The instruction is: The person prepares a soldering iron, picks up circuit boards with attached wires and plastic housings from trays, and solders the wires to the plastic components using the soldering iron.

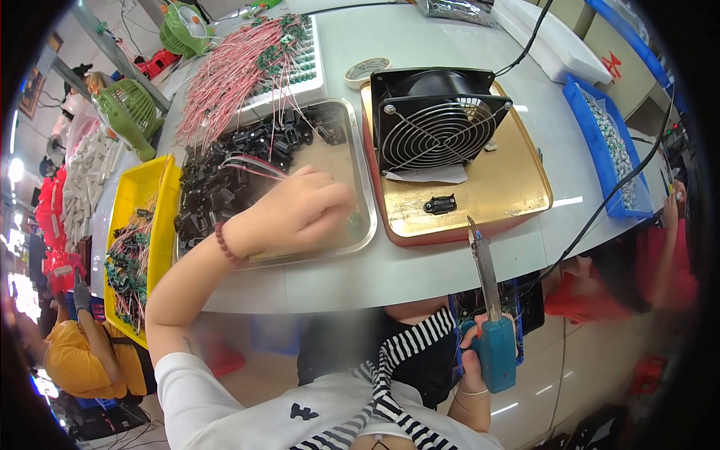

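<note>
1. Head view, left hand (311, 204): above the near right part of the clear tray (365, 169). Fingers are curled inward and blurred; whether they pinch anything cannot be told. A bead bracelet (223, 241) is on the wrist.
2. Head view, right hand (472, 360): fingers wrapped around the teal handle of the iron (497, 351). The iron points away from the body, its tip at the near edge of the tin (525, 191); contact cannot be confirmed.
3. Head view, work position: one black part (440, 204) lies on the tin's gold top, near the front edge, just beyond the iron's tip. The black fan (442, 131) stands upright behind it on the same tin.
4. Head view, stock: black housings (214, 187) are heaped in the clear tray, mostly on its left side. Thin wires (255, 166) lie over them, close to the left hand. The yellow bin (161, 225) at left contains wired pieces. Red wires (232, 71) spread beyond the clear tray. The blue bin (611, 150) at right contains small pieces.
</note>
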### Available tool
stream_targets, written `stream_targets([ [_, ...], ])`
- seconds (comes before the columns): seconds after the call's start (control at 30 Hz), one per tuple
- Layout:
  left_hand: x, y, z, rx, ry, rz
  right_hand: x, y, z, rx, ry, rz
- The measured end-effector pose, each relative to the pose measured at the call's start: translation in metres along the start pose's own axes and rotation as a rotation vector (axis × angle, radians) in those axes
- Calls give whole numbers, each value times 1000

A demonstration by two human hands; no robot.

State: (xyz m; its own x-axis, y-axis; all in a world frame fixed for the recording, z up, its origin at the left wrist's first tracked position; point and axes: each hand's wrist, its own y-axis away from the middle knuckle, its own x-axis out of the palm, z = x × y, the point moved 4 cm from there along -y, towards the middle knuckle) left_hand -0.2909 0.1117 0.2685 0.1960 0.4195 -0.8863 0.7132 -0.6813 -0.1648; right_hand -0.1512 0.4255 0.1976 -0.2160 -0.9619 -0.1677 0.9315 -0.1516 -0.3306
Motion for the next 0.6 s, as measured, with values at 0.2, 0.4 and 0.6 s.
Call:
stream_targets([
  [0.2,-4,4,16,-35,109,-149,-8,3,-2,29,9,-26],
  [0.4,-17,19,19,-248,-29,-402,-6,2,-6,75,-36,-24],
  [0.6,17,9,9,-274,-126,-271,-3,0,-2,33,-37,4],
])
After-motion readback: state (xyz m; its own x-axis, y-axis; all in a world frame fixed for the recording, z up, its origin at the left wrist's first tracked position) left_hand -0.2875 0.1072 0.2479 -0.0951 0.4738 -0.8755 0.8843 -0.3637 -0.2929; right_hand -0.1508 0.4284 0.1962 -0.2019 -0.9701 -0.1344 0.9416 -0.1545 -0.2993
